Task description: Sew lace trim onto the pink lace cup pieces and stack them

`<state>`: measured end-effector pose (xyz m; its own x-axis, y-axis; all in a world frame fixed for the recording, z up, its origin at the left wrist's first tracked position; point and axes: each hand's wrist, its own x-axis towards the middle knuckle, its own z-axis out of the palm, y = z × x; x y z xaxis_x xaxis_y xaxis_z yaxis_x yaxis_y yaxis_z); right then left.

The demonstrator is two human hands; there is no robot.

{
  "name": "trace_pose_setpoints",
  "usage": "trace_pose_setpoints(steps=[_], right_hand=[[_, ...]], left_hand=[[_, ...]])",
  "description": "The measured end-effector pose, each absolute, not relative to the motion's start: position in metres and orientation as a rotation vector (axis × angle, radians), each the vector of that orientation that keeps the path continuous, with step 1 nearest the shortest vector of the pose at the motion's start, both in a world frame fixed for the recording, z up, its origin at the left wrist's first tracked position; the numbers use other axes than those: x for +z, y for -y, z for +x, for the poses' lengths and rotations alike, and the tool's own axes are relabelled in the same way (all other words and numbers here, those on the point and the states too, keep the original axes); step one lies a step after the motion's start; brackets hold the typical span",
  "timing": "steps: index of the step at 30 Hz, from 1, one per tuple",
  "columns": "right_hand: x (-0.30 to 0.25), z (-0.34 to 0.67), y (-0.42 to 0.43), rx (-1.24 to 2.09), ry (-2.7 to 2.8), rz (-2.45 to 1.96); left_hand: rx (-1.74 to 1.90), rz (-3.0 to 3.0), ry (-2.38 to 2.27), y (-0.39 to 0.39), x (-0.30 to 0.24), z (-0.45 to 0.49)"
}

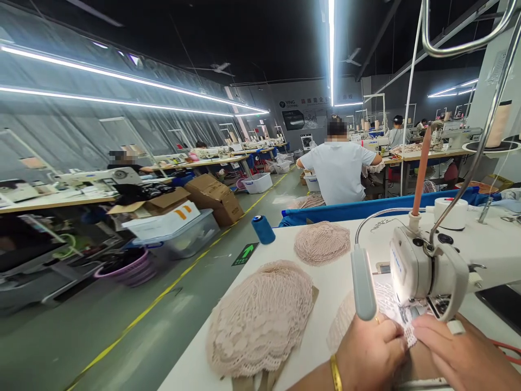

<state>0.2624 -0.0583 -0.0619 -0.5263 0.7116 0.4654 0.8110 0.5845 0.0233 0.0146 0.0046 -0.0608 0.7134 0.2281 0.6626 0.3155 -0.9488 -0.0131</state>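
Note:
A white sewing machine [411,266] stands at the right, its needle area lit by a small lamp [363,285]. Under it lies pale pink lace [410,335], pinched by my left hand [372,345] close to the presser foot. My right hand [451,347] presses the same lace from the other side, fingertips closed on its edge. More of this lace spreads out left of my left hand, partly hidden by the lamp and hand. A large stack of lace pieces [262,317] sits on the white table, and a smaller lace pile [322,243] lies behind it.
On the table's left edge stands a blue thread spool [264,230]. A blue cloth [366,209] borders the table's far side. A person in a white shirt [337,168] sits ahead. Cardboard boxes [214,198] and a purple basket [126,267] stand beyond the yellow floor line.

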Motion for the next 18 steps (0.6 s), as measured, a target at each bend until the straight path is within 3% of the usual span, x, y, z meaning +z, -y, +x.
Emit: trace_pose_setpoints(steps=[11,18], right_hand=[[-0.079,0.278,0.054,-0.312,2.395,-1.201],[-0.067,0.257,0.053,-0.471,2.461,-0.99]], left_hand=[[-0.832,-2.936,0.693,-0.006,-0.051,0.01],[-0.946,-3.02,0.852,-0.009,-0.029,-0.001]])
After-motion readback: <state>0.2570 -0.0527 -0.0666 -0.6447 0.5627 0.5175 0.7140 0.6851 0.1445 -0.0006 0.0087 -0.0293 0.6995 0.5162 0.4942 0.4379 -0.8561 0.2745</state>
